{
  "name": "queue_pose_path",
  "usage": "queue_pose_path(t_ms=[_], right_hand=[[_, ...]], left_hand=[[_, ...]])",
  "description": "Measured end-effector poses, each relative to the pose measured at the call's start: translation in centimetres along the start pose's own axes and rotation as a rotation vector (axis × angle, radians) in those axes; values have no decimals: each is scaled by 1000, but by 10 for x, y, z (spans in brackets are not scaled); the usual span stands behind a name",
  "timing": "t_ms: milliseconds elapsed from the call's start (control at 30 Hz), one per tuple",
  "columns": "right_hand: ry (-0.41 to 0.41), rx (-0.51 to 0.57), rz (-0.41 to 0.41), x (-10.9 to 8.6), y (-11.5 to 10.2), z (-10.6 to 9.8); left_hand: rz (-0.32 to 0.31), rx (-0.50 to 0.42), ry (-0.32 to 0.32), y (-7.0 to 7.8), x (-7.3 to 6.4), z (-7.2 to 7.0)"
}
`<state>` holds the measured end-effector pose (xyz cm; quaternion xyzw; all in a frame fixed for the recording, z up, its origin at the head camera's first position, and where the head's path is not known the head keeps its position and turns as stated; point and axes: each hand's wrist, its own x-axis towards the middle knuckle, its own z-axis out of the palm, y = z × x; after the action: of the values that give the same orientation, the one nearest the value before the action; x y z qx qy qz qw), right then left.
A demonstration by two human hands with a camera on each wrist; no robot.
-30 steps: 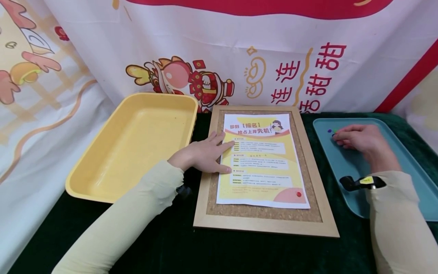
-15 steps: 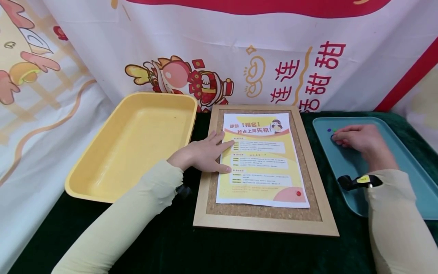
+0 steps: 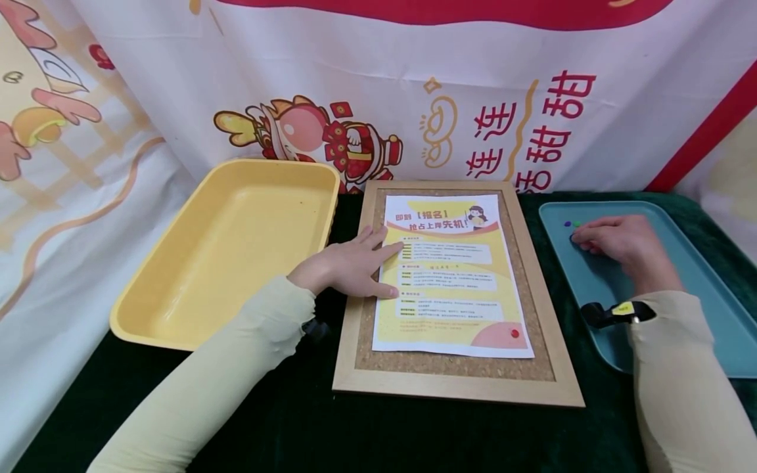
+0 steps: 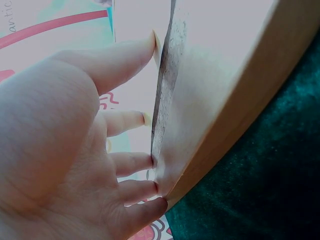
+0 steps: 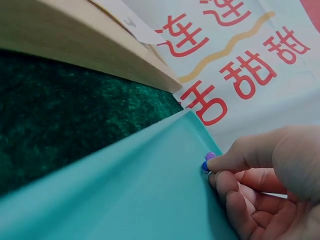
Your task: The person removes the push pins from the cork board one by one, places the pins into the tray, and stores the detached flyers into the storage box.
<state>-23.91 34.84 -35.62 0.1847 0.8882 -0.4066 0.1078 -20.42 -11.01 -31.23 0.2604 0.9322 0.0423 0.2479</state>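
Note:
My left hand [image 3: 349, 266] lies with spread fingers on the left side of a yellow printed sheet [image 3: 449, 282], pressing it against a wood-framed cork board [image 3: 455, 368]. A red pushpin [image 3: 514, 334] sits in the sheet's lower right corner. Over the far left part of a blue tray [image 3: 603, 341], my right hand [image 3: 623, 243] pinches a blue pushpin [image 5: 204, 166] between thumb and forefinger. Purple [image 3: 568, 224] and green [image 3: 576, 224] pushpins lie on the tray just beyond those fingertips. In the left wrist view, the fingers and thumb reach over the board's wooden edge [image 4: 215, 130].
A deep yellow basin [image 3: 225, 256] stands left of the board, its right side close to my left hand. Dark green cloth [image 3: 414, 433] covers the table. A white printed curtain [image 3: 367, 59] hangs right behind the board and tray.
The right wrist has shifted slightly left while its fingertips stay at the same spot on the tray. The left hand, sheet and board have not moved.

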Motion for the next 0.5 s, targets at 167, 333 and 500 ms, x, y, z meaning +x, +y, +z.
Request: queue_pose_path(t_ms=[167,333,500], right_hand=[[1,-2,19,0,-2,1],[-1,-4,31,0,-1,1],[-5,-5,39,0,-2,1]], left_hand=[[3,0,0,0,0,0],[7,0,-3,1,-1,-1],[8,1,-7,1,-1,-2]])
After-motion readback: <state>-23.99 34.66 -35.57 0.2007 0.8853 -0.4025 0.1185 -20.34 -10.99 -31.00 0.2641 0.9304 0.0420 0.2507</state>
